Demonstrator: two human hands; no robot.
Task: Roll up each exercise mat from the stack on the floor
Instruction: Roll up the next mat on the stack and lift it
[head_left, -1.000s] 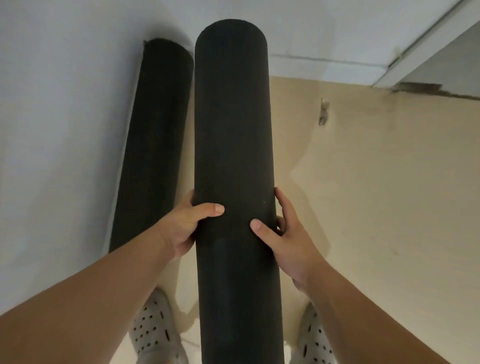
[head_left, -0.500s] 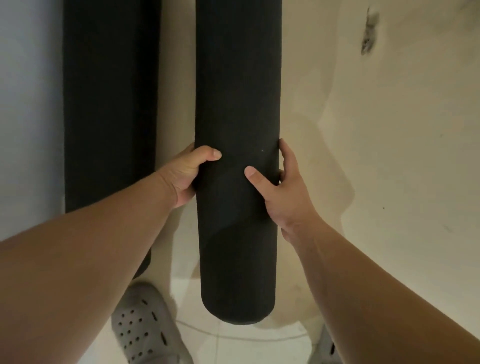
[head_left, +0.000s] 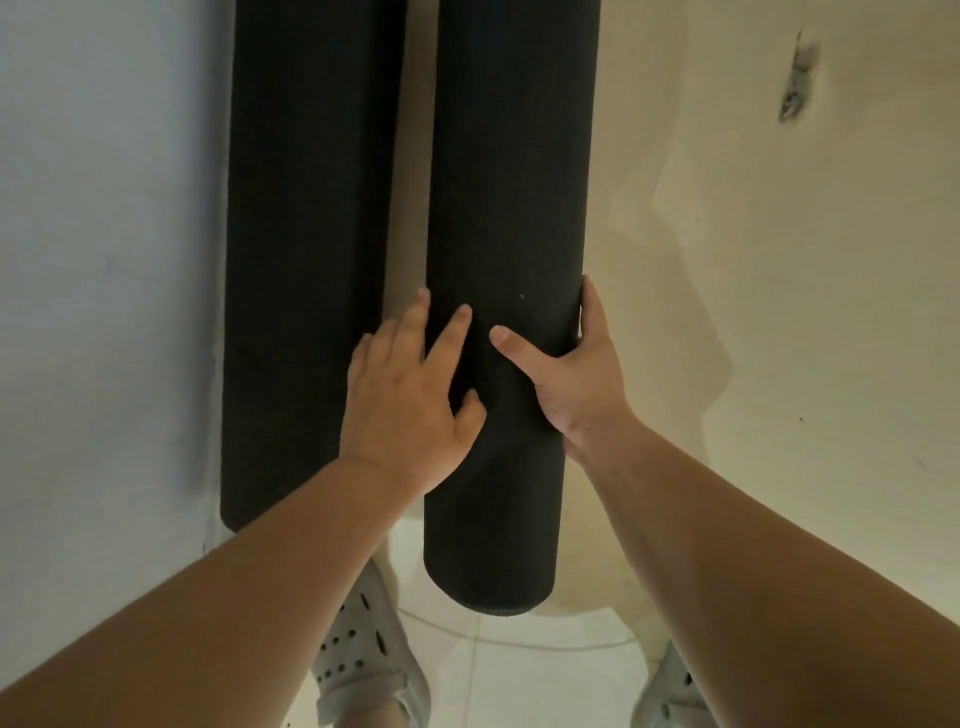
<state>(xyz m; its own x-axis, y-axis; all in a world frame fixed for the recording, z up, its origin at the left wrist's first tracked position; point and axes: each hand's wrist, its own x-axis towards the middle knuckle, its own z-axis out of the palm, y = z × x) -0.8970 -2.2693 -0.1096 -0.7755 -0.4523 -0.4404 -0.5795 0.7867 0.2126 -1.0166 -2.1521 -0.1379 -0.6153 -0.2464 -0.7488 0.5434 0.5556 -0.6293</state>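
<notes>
A rolled black exercise mat (head_left: 511, 182) stands upright against the cream wall, its lower end near the floor. My right hand (head_left: 574, 371) grips its right side, thumb across the front. My left hand (head_left: 410, 400) lies flat with fingers spread on the roll's left edge, not wrapped around it. A second rolled black mat (head_left: 306, 234) stands upright just to the left, in the corner, with a narrow gap between the two rolls.
A pale grey-blue wall (head_left: 104, 260) meets the cream wall (head_left: 753, 312) at the corner behind the rolls. A small metal hook (head_left: 797, 83) sticks out of the cream wall. My grey perforated shoes (head_left: 363, 654) stand on white floor tiles (head_left: 530, 680).
The held roll has come down and closer to the left roll. My left hand let go of its grip and now rests flat with fingers spread. My right hand keeps hold.
</notes>
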